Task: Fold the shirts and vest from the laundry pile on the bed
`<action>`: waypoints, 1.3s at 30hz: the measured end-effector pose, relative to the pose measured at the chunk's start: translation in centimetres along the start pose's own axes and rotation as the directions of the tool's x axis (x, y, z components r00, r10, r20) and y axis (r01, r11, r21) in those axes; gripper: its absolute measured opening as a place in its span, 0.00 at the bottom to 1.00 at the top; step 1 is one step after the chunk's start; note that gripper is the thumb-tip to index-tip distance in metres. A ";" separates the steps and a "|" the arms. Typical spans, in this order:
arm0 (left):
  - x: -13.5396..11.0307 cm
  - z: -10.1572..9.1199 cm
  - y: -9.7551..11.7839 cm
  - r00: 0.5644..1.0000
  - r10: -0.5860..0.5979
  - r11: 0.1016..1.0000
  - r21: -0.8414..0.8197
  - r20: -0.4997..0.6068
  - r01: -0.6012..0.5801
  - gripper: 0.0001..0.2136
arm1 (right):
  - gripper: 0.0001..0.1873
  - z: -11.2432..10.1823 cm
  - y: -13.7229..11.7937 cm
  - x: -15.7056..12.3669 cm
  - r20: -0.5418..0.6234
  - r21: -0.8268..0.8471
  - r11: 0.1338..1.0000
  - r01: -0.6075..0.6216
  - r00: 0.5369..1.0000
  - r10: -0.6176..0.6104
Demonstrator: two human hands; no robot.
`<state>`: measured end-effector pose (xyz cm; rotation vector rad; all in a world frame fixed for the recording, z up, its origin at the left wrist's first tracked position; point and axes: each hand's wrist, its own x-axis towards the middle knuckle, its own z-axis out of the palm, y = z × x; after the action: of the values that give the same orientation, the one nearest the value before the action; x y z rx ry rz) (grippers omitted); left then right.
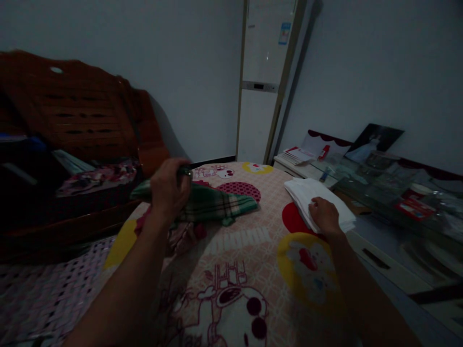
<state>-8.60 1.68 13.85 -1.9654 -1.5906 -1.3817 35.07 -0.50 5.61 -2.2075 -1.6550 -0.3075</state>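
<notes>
On the left side of the cloth-covered table, my left hand (pixel 170 188) is closed at the upper edge of a green plaid cloth (pixel 213 202). A dark bit shows between its thumb and fingers. Under and beside the plaid lies a crumpled reddish-pink fabric (pixel 184 238), partly hidden by my forearm. Toward the right edge, my right hand (pixel 324 215) has its fingers curled on a stack-like folded white cloth (pixel 302 193). The white cloth lies flat and reaches over the table's edge.
The patterned tablecloth (pixel 231 274) has cartoon prints. A wooden bench (pixel 83 115) with fabrics stands left, near a woven seat (pixel 47 289). At right is a glass-topped cabinet (pixel 383 193) with papers and a red box (pixel 415 208). A tall white air conditioner (pixel 258 120) fills the corner.
</notes>
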 end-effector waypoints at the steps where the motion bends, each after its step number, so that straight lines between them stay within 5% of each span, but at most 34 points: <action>1: -1.1 0.8 0.2 0.987 -0.018 0.999 0.049 0.159 0.011 0.15 | 0.18 0.2 -0.2 -0.1 0.007 -0.007 1.000 0.011 1.000 -0.011; 5: -5.5 5.5 -0.2 0.757 -0.041 0.962 0.229 0.652 -0.146 0.24 | 0.16 0.8 -2.4 -0.8 0.024 0.007 0.994 0.106 0.994 -0.106; 8: -7.1 8.4 -2.2 0.682 -0.082 0.901 0.347 0.727 -0.261 0.27 | 0.16 1.0 -3.7 -0.9 0.032 0.009 0.987 0.162 0.986 -0.162; 10: -6.9 9.3 -4.2 0.692 -0.085 0.896 0.359 0.717 -0.261 0.23 | 0.16 1.2 -3.5 -0.8 0.011 -0.015 0.987 0.162 0.987 -0.162; 15: -4.5 8.8 -8.8 0.831 -0.256 0.856 0.516 0.493 -0.043 0.19 | 0.16 0.9 -0.7 -0.3 0.007 -0.178 0.981 0.071 0.997 -0.071; 20: -4.4 8.5 -10.3 0.830 -0.268 0.845 0.533 0.489 -0.042 0.17 | 0.16 0.3 0.8 -0.4 0.011 -0.222 0.975 -0.033 0.999 0.036; 28: -4.6 7.4 -6.3 0.770 -0.274 0.858 0.508 0.576 -0.075 0.19 | 0.16 -0.2 2.5 0.4 0.015 -0.223 0.971 -0.087 0.996 0.093; 31: -3.4 6.0 -3.7 0.794 -0.248 0.903 0.429 0.554 -0.017 0.19 | 0.15 -1.1 2.3 1.6 0.001 -0.156 0.980 -0.128 0.992 0.129; 33: -2.7 5.5 -2.0 0.825 -0.190 0.941 0.339 0.532 -0.002 0.18 | 0.14 -2.3 0.9 1.8 -0.049 0.054 0.991 -0.124 0.991 0.126; 35: -2.4 5.4 -0.1 0.848 -0.115 0.979 0.203 0.518 0.009 0.20 | 0.12 -3.7 -1.5 0.9 -0.038 0.411 0.911 -0.037 0.998 0.057; 37: -2.7 5.7 1.9 0.840 0.021 1.000 -0.007 0.542 -0.021 0.29 | 0.11 -5.2 -4.5 -0.8 0.106 0.772 0.634 0.037 0.977 -0.187; 39: -3.6 6.4 4.0 0.782 0.204 0.972 -0.217 0.588 -0.091 0.42 | 0.11 -6.4 -7.4 -2.8 0.158 0.934 0.356 0.014 0.880 -0.448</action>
<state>-1.80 2.45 9.15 -2.7827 -1.5219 -0.8867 27.45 -3.79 11.51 -1.1468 -1.6801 0.9001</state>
